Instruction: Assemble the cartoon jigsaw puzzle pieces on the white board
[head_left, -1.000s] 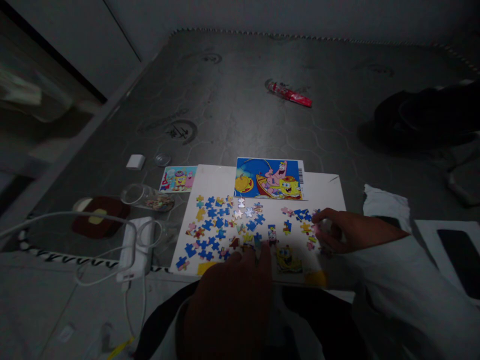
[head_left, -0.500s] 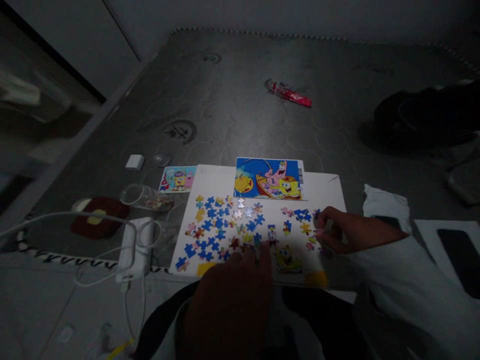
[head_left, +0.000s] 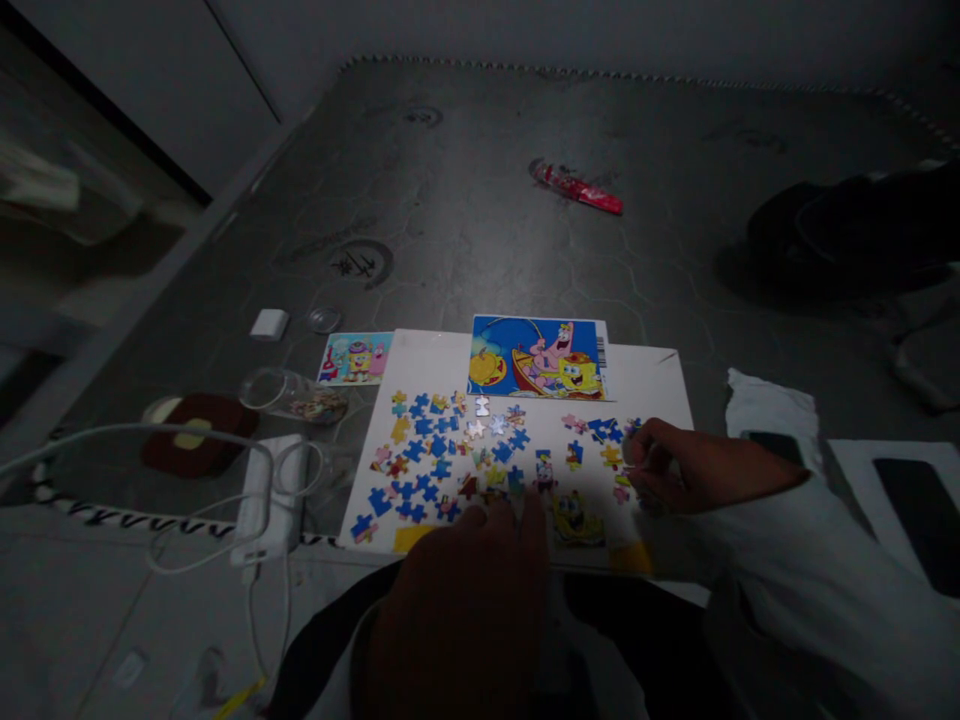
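A white board (head_left: pixel 645 375) lies in front of me, strewn with several loose jigsaw pieces (head_left: pixel 431 450), mostly blue. A cartoon reference picture (head_left: pixel 536 357) rests on its far edge. A small joined patch with a yellow character (head_left: pixel 576 515) sits near the front edge. My left hand (head_left: pixel 461 600) hangs dark and close to the camera, its fingertips resting on pieces at the board's front middle. My right hand (head_left: pixel 694 465) lies at the board's right side, fingers curled around a small pinkish piece near other loose pieces.
A second small cartoon card (head_left: pixel 356 357), a clear plastic bag (head_left: pixel 296 395), a white charger with cables (head_left: pixel 266 495) and a dark red case (head_left: pixel 199 432) lie left of the board. A red wrapper (head_left: pixel 577 187) lies far off. A phone (head_left: pixel 922 510) sits right.
My right hand's fingers have curled slightly tighter and shifted a little on the pieces at the right. My left hand has barely moved.
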